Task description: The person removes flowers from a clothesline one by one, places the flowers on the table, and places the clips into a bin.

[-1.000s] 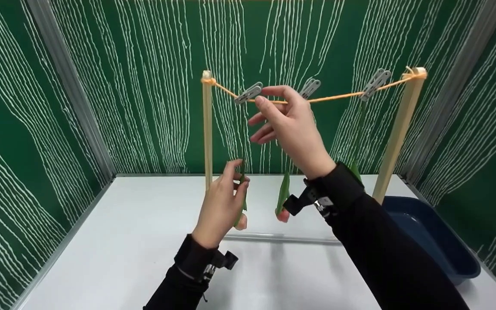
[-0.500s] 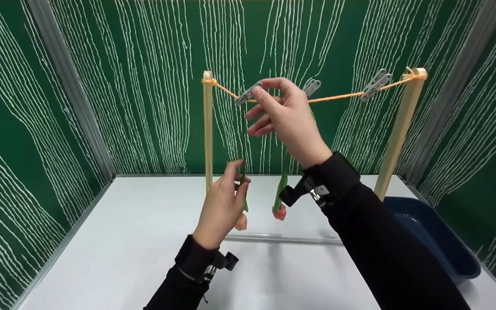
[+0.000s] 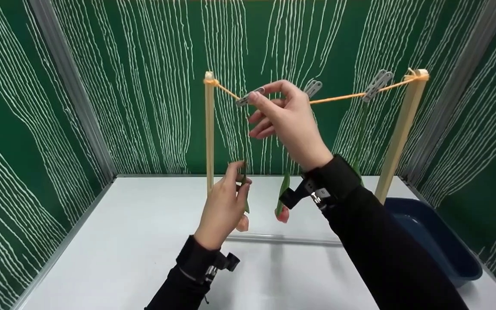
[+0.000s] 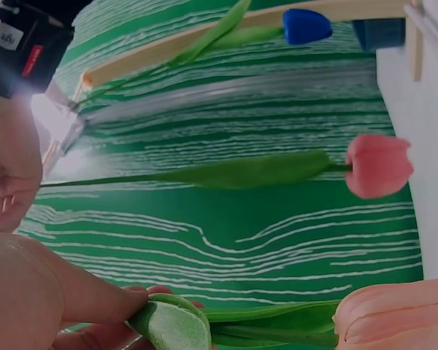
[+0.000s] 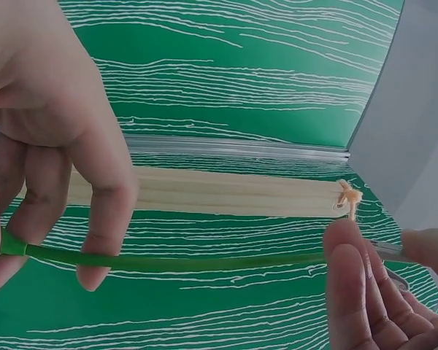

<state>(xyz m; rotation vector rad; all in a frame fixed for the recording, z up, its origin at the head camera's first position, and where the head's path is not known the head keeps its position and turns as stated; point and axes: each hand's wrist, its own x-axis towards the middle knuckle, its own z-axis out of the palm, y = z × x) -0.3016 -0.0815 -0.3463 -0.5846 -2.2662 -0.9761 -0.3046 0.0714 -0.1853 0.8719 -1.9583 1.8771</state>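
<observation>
My right hand (image 3: 295, 120) pinches the handle end of the leftmost grey clip (image 3: 244, 100) between thumb and index finger; the clip sits on the orange cord (image 3: 338, 98). Below it, my left hand (image 3: 224, 202) holds the leafy stem of a peach tulip (image 4: 394, 317), whose bloom hangs head down. In the right wrist view the green stem (image 5: 197, 262) runs from the left hand up to the right hand's fingers. A pink tulip (image 4: 379, 166) hangs upside down beside it, and a blue tulip (image 4: 306, 26) shows farther off in the left wrist view.
Two wooden posts (image 3: 209, 137) (image 3: 403, 133) carry the cord. Two more grey clips (image 3: 313, 88) (image 3: 377, 85) grip it farther right. A dark blue basin (image 3: 429, 237) stands on the white table (image 3: 144, 224) at the right, before green walls with white lines.
My right hand has moved slightly left and its thumb and index finger have closed on the leftmost clip's handles. The left hand keeps its hold, and the pink tulip sways slightly.
</observation>
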